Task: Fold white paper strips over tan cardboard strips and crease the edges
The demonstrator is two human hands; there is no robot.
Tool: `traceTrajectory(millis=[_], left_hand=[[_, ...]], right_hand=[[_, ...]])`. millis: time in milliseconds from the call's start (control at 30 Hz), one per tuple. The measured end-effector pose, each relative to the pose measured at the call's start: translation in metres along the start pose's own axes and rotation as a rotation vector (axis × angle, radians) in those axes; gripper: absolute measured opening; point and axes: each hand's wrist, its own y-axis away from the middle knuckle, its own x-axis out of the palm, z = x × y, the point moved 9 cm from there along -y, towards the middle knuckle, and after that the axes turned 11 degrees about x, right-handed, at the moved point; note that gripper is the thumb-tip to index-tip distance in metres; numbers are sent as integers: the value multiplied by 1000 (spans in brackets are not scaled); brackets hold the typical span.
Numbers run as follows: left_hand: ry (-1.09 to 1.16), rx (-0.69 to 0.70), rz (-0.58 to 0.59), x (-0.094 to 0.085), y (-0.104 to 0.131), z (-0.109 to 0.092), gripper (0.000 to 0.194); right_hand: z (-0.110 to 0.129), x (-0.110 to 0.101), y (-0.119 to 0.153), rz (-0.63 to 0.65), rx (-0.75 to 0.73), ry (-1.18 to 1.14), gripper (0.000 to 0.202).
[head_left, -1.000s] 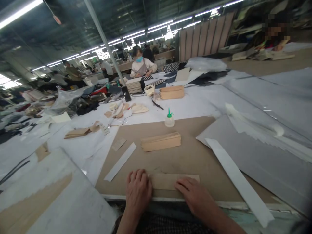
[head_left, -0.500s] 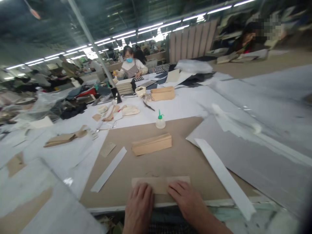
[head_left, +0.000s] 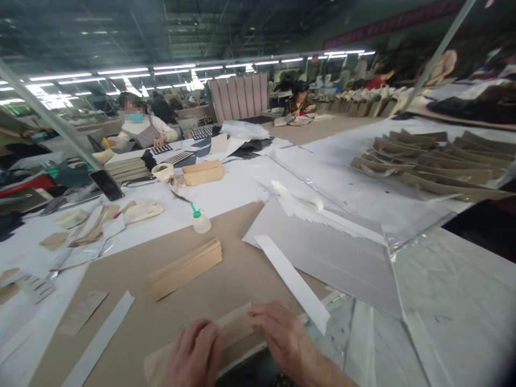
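A thin tan strip (head_left: 237, 325), of leather or paper, lies along the near edge of a brown board. My left hand (head_left: 195, 355) is curled over its left part, fingers bent and close together, the thumb hidden. At the strip's right end my right hand (head_left: 282, 336) grips the corner between its fingertips and thumb. Beyond them rests a stack of similar tan strips (head_left: 185, 269). A small bottle with a green spout (head_left: 201, 221) stands past that stack. White strips lie on both sides, one on the left (head_left: 100, 338) and one on the right (head_left: 294, 282).
The brown board (head_left: 242, 279) covers the near table. Grey sheets (head_left: 338, 258) overlap its right side. Farther right sit several rows of brown folded pieces (head_left: 427, 161). A slanted metal pole (head_left: 52, 118) rises at the left. Across the table a masked co-worker (head_left: 141, 126) handles striped pieces.
The view has swung to the right, so the table's things appear farther left. My right hand has shifted to the strip's right end, and my left fingers have curled more.
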Motion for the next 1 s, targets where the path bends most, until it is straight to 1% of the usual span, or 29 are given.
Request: traceTrajectory(millis=[33, 67, 100, 133, 200, 233, 267, 333, 433, 533, 633, 733, 833, 900, 1000], left_hand=[[150, 23, 44, 14, -23, -20, 14], [289, 35, 127, 33, -44, -40, 14], [373, -7, 190, 50, -63, -55, 13], [421, -20, 254, 66, -80, -72, 16], [389, 33, 319, 90, -110, -105, 26], [340, 53, 341, 99, -120, -116, 27], [308, 64, 348, 106, -129, -124, 27], [265, 60, 353, 117, -139, -132, 21], [281, 42, 352, 126, -144, -133, 10], [353, 16, 334, 129, -145, -128, 17], [473, -49, 301, 129, -146, -118, 22], [649, -148, 275, 130, -145, -99, 20], [839, -284, 220, 130, -139, -73, 16], [949, -376, 149, 128, -132, -56, 22], [1075, -462, 25, 119, -123, -42, 35]], right_hand=[[-7, -20, 2, -57, 31, 24, 33], [-15, -40, 6, -119, 60, 56, 33], [-22, -60, 10, -186, 78, 95, 33], [-30, -79, 16, -240, 95, 137, 32], [-45, -109, 29, -314, 146, 214, 30], [-53, -121, 36, -334, 181, 243, 29], [-62, -131, 42, -348, 219, 264, 28], [-76, -146, 55, -372, 281, 293, 27], [-89, -159, 68, -403, 325, 312, 25], [-97, -161, 71, -406, 343, 301, 25], [-101, -159, 67, -389, 354, 272, 26], [-104, -155, 62, -364, 357, 235, 27], [-103, -149, 52, -345, 332, 208, 26], [-100, -142, 41, -329, 294, 205, 25], [-93, -117, 14, -198, 204, 280, 31]])
